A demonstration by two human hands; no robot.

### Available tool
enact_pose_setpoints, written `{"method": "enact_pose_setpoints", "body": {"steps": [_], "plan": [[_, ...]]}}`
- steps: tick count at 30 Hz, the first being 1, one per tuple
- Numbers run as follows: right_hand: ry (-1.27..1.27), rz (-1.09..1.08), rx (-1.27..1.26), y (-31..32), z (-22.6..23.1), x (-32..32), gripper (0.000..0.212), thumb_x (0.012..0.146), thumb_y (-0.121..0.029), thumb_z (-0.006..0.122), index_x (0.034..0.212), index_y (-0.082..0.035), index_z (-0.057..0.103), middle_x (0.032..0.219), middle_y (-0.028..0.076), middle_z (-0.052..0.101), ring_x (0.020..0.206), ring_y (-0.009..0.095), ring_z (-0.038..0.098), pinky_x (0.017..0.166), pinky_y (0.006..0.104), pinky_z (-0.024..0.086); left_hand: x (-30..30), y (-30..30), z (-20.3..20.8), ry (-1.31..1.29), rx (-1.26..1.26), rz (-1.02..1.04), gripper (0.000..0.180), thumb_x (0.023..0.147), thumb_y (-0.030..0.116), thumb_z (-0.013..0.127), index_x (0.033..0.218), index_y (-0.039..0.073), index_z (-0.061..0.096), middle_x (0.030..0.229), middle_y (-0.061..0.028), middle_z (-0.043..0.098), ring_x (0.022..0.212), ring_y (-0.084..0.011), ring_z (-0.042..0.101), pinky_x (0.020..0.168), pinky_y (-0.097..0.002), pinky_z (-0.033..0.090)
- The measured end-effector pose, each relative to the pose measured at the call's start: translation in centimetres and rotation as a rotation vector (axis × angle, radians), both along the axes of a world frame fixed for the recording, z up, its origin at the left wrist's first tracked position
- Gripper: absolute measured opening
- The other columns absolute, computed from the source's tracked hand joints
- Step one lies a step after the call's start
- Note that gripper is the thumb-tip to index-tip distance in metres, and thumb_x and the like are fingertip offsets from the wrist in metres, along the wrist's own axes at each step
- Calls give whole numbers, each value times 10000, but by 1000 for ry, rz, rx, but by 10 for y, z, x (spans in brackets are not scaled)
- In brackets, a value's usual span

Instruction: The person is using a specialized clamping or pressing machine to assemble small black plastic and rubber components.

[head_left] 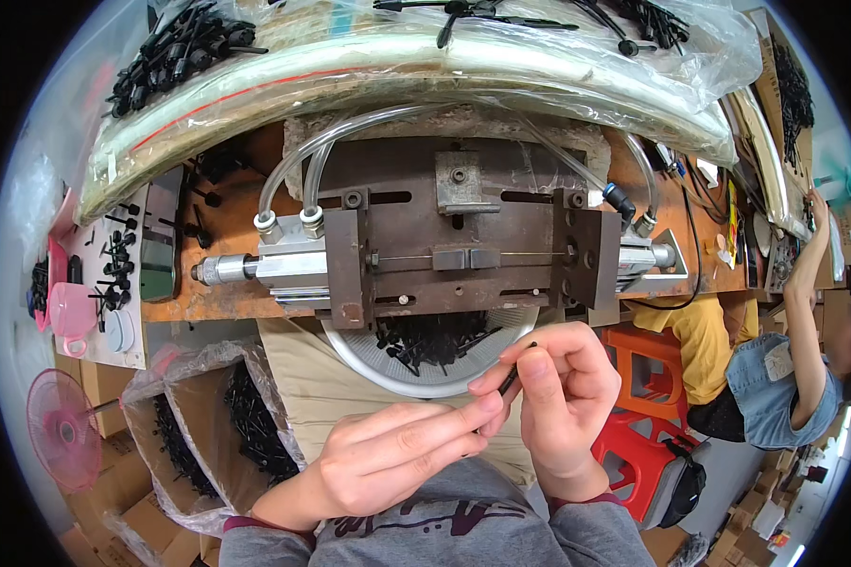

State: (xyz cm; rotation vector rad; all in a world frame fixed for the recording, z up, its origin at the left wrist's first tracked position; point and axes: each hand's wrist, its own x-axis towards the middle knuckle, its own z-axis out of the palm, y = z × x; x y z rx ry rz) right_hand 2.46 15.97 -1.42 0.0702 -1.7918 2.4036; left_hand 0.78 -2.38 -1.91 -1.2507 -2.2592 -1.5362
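Observation:
A small, slim black plastic part (510,381) is held up over my lap. My right hand (565,402) is closed on it, thumb and fingers pinching its upper end. My left hand (383,460) reaches in from the lower left with its fingers pressed together at the part's lower end; the fingertips partly hide it. Just beyond my hands stands a white basket (345,364) holding many black plastic pieces. Above the basket is a dark metal fixture (411,283) with two small grey blocks (465,258) at its middle, both away from my hands.
Silver air cylinders (293,267) with clear hoses (284,170) flank the fixture on the wooden bench (217,300). A plastic-covered roll (416,71) arches behind. Plastic-lined boxes (194,430) of black parts and a pink fan (63,430) sit left; red stools (633,463) and another person (775,383) are right.

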Motion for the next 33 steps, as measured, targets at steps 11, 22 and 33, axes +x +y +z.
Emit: {"method": "enact_pose_setpoints", "body": {"steps": [11,22,33], "plan": [[-1,26,-2,2,-2,-1,100,1005,11,499,1031,94,549,888,204,694,649,144,663,564,252,561,-1,0,-1,-12,8,-13,329,606,-22,782,933,-28,747,1178,-167,689,910,-237,705,761,-313,605],[-224,256,-270,14,-22,-5,107,945,8,629,1048,32,621,936,120,704,705,88,624,609,213,507,-4,0,-7,54,-5,39,337,624,-3,811,952,-20,740,1173,-176,686,866,-248,705,724,-324,597],[-89,-33,260,23,-23,10,255,917,51,629,1171,61,612,1074,127,658,914,136,674,680,215,539,-29,33,-25,258,-293,392,303,651,45,774,942,-4,706,1229,-166,670,799,-224,681,678,-286,542]]}}
